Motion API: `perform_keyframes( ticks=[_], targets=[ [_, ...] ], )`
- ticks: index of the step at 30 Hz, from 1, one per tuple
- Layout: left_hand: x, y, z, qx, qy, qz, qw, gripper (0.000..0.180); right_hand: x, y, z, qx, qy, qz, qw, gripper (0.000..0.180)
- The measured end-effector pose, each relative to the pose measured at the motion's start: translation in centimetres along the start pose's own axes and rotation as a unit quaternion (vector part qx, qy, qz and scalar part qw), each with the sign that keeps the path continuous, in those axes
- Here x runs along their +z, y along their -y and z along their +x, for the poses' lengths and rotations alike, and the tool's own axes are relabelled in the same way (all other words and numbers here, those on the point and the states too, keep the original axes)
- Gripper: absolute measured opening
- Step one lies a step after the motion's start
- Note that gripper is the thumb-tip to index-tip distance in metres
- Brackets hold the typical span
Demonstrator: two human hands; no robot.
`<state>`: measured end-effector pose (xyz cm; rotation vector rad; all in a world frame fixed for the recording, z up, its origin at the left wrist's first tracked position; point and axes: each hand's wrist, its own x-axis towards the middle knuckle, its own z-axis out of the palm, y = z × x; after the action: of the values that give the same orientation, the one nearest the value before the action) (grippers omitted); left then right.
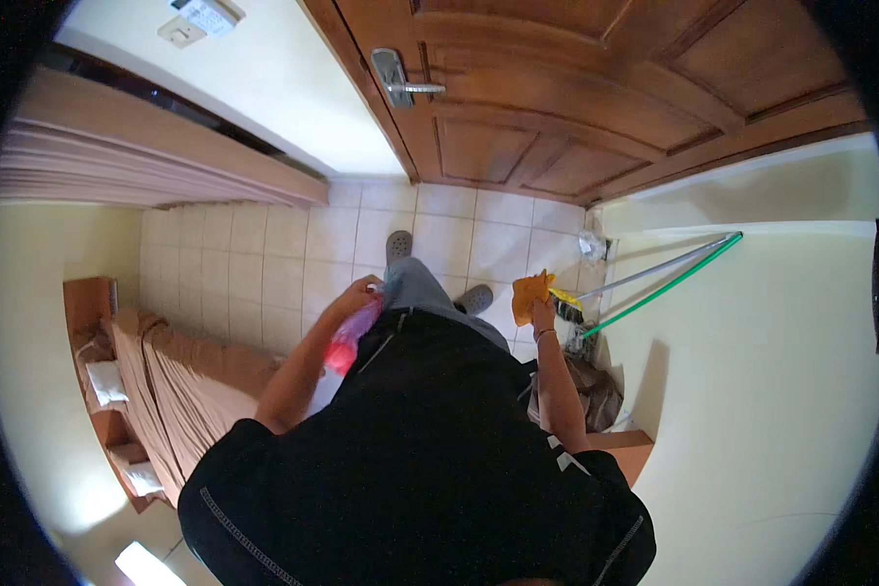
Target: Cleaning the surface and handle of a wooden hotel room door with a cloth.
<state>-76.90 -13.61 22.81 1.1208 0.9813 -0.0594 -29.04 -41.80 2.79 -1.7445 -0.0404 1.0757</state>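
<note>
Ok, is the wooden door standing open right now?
No, the wooden door sits shut in its frame, its metal handle level, beyond the tiled floor.

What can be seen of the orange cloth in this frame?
The orange cloth is a soft, crumpled piece of fabric, bunched rather than spread out. It is gripped from below by the right hand, with its folds sticking up above the fingers. It is held in the air over the pale tiled floor, near the leaning green and silver poles by the wall. Nothing but the hand seems to touch it.
</note>
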Motion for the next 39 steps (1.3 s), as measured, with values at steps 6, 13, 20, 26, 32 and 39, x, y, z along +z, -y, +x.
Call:
perform_keyframes(
  ticks=[6, 13, 20, 26, 32, 39],
  targets=[
    [-13.1, -1.9, 1.4, -0.069, 0.058, 0.306, 0.948, 0.030, 19.4, 16.4, -2.4, -0.182, 0.049, 0.025, 0.982, 0.029],
    [-21.1, -27.7, -1.5, 0.361, -0.339, 0.227, 0.839, 0.020, 40.5, 42.4, -10.3, -0.544, -0.128, -0.114, 0.821, 0.038],
    [-22.8, -40.5, 2.2, 0.644, -0.300, 0.291, 0.641, 0.012, 50.6, 43.9, -8.3, -0.618, -0.093, -0.412, 0.664, 0.048],
    [-22.6, -44.1, 3.1, 0.727, -0.333, 0.276, 0.534, 0.016, 52.2, 43.8, -9.0, -0.552, -0.125, -0.419, 0.709, 0.049],
    [-23.4, -47.8, 6.2, 0.728, -0.492, 0.263, 0.399, 0.024, 51.1, 42.9, -6.7, -0.687, -0.023, -0.290, 0.666, 0.050],
    [-25.6, -47.1, 9.7, 0.698, -0.542, 0.379, 0.274, 0.016, 50.9, 41.8, -5.2, -0.671, -0.057, -0.342, 0.655, 0.057]
  ],
)
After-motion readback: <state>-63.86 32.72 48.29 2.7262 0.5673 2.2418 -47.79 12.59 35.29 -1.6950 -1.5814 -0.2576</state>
